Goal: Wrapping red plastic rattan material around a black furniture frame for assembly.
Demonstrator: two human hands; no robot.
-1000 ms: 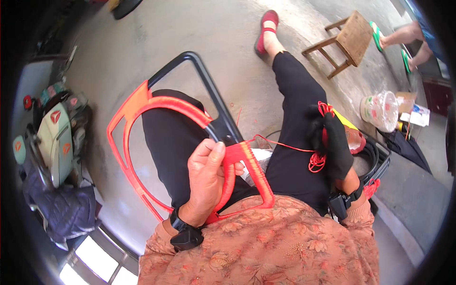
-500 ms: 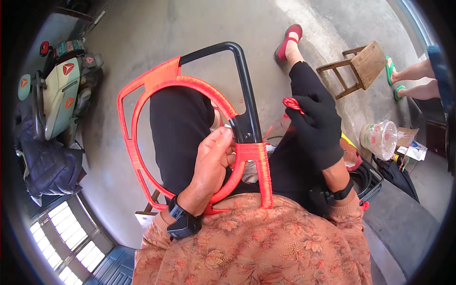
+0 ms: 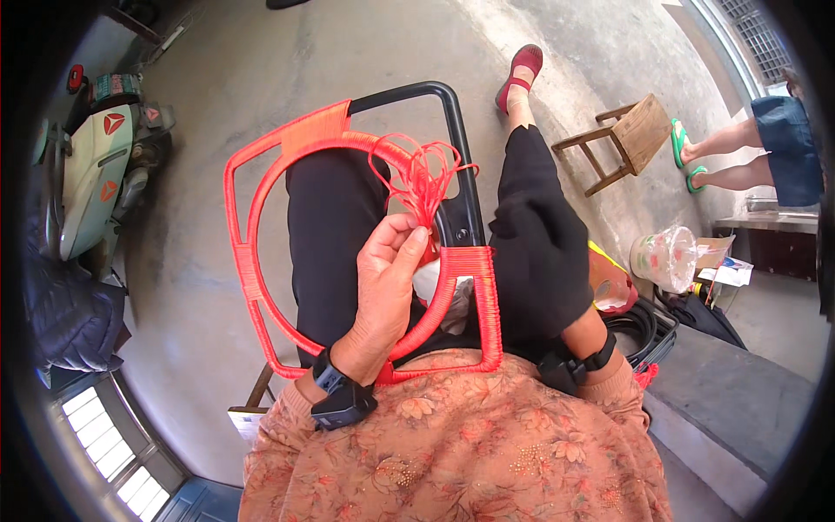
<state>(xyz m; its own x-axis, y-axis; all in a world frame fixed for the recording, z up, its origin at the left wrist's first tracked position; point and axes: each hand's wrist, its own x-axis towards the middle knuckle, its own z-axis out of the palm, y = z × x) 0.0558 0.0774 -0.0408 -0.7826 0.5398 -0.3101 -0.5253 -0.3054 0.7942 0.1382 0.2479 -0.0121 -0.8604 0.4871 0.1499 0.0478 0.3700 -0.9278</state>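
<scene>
1. Head view: the left hand [image 3: 383, 291] pinches a bunch of looped red cord [image 3: 419, 174] between its fingers [image 3: 409, 239].
2. The cord stands above the red-wrapped chair frame [image 3: 261, 261], which lies across the person's lap.
3. The right hand [image 3: 539, 261], in a black glove, rests at the frame's right edge; its fingers seem curled, but whether they grip anything is hidden.
4. A wooden stool [image 3: 631, 139] stands far right on the floor.
</scene>
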